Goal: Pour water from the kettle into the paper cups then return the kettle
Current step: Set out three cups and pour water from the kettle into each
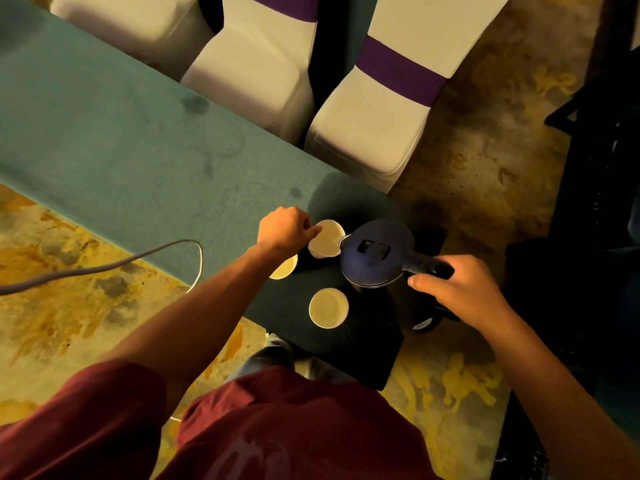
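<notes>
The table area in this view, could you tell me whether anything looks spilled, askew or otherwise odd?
Dark blotches mark the green tablecloth farther along, possibly damp spots or stains. A loose cable dangles off the table's near edge. The paper cup being filled is tilted toward the kettle spout, steadied by the left hand; no fresh spill shows.

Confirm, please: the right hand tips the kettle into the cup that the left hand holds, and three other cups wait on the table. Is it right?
Not quite: only two other cups wait on the table, as the head view shows. The right hand does tip the kettle into the cup the left hand holds.
</notes>
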`<action>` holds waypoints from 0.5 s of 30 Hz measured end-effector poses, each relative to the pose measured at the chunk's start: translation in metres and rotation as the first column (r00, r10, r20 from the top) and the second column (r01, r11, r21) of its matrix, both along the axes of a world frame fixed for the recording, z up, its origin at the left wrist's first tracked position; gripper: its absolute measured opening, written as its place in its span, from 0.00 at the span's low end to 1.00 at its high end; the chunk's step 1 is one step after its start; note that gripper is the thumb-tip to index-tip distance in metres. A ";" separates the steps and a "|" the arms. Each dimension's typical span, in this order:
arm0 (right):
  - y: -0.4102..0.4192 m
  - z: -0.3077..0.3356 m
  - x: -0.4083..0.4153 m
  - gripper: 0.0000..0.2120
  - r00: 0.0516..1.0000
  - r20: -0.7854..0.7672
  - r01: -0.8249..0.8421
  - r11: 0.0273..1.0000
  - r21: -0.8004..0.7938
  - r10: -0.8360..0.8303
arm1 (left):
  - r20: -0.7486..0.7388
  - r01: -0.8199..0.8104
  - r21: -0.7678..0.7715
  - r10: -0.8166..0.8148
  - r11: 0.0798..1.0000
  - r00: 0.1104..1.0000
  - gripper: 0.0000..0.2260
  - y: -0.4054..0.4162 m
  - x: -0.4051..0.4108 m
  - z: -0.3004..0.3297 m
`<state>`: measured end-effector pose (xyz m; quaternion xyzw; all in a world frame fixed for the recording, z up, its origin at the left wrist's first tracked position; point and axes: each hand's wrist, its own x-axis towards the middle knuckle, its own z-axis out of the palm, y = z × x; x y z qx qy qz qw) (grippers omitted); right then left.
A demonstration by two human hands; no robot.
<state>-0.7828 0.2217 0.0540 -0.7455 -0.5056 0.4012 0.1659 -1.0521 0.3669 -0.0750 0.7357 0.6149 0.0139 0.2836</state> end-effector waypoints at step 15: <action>0.005 0.000 -0.005 0.13 0.999 0.043 0.000 1.000 -0.026 0.001 | -0.006 0.020 -0.008 -0.020 1.000 1.000 0.15 0.000 -0.006 0.001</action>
